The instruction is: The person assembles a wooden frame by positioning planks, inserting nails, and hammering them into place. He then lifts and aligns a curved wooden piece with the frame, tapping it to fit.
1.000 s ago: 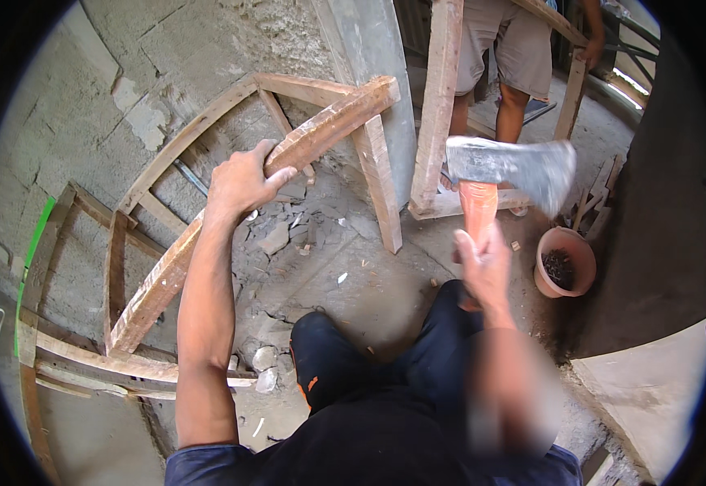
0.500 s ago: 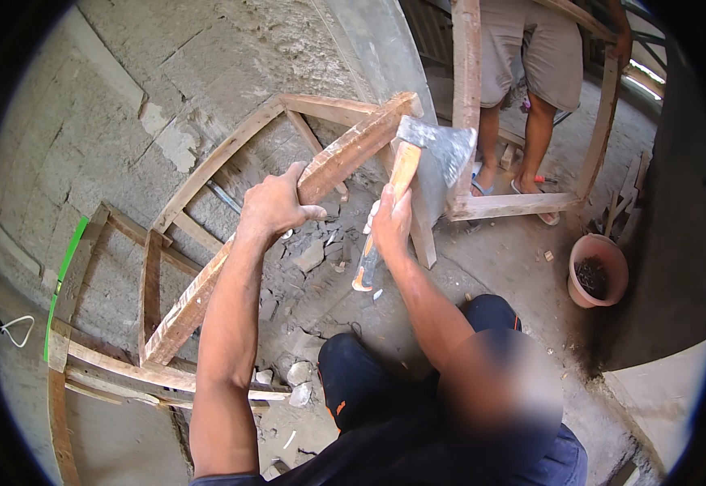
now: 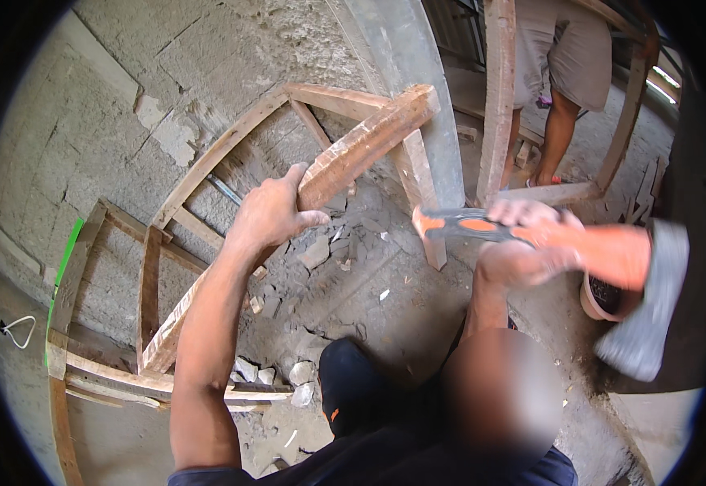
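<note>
My left hand [image 3: 273,209] is wrapped around a thick, reddish-brown timber beam [image 3: 373,147] that slants from lower left to upper right. The beam is one side of a wooden frame [image 3: 211,172] tilted near the rough wall. On the right, clear of the beam, my right hand [image 3: 523,247] grips a hatchet [image 3: 646,312] by its orange-and-black handle. The hatchet lies sideways, its grey head blurred at the far right and its handle end pointing left toward a pale wooden leg of the frame.
Broken rubble [image 3: 304,231] covers the ground below the beam. Another wooden frame [image 3: 496,97] stands upright at the upper right, with a person in light shorts [image 3: 578,57] behind it. A pink bucket [image 3: 592,301] sits partly behind the hatchet. A green strip [image 3: 63,279] edges the left frame.
My right hand has swung the hatchet away from the beam's upper end to the right, turning it sideways. My left hand stays on the beam. The upright frame and the person have shifted right in view.
</note>
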The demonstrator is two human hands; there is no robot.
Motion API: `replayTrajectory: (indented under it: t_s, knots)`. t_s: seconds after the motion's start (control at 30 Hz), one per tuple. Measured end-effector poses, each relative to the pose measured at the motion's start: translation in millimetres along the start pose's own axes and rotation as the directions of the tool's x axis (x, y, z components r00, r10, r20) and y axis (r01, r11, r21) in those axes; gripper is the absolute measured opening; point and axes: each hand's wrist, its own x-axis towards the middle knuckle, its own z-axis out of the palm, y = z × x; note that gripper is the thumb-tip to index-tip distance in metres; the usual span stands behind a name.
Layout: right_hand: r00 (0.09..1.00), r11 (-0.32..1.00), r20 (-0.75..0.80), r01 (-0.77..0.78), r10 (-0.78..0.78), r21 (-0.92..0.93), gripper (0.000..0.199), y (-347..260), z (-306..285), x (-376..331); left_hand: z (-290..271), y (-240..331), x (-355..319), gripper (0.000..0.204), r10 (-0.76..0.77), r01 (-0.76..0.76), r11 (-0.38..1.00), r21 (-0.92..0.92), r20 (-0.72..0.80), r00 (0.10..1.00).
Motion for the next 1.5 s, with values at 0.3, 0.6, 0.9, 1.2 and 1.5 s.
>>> replayTrajectory:
  t_s: [0.3, 0.6, 0.9, 1.2, 1.5]
  knots:
    - [0.634, 0.423, 0.084, -0.405, 0.769, -0.810, 0.040, 113.1, -24.8, -78.4, -4.1, 5.3, -0.2, 0.084, -0.057, 0.056, 0.998, 0.025, 0.026, 0.998]
    - [0.764, 0.679, 0.157, -0.435, 0.626, -0.592, 0.049, 5.4, -20.4, -20.2, -0.9, -0.7, -3.3, 0.092, 0.016, -0.015, 0.998, 0.053, -0.004, 1.000]
    - [0.954, 0.663, 0.265, 0.107, 0.143, -0.741, 0.036, 68.9, 31.0, -53.0, 1.1, -6.5, 1.9, 0.089, -0.023, 0.023, 1.000, 0.008, 0.029, 0.999]
    - [0.528, 0.393, 0.115, -0.452, 0.841, -0.801, 0.039, 62.6, -41.2, -29.9, -2.6, 1.3, -1.3, 0.081, 0.021, -0.021, 0.999, 0.033, -0.002, 1.000]
    - [0.997, 0.991, 0.010, -0.082, 0.082, 0.102, 0.070, -17.5, -9.2, 37.0, -1.2, -4.7, 3.8, 0.087, 0.029, -0.028, 0.999, -0.021, 0.027, 0.999]
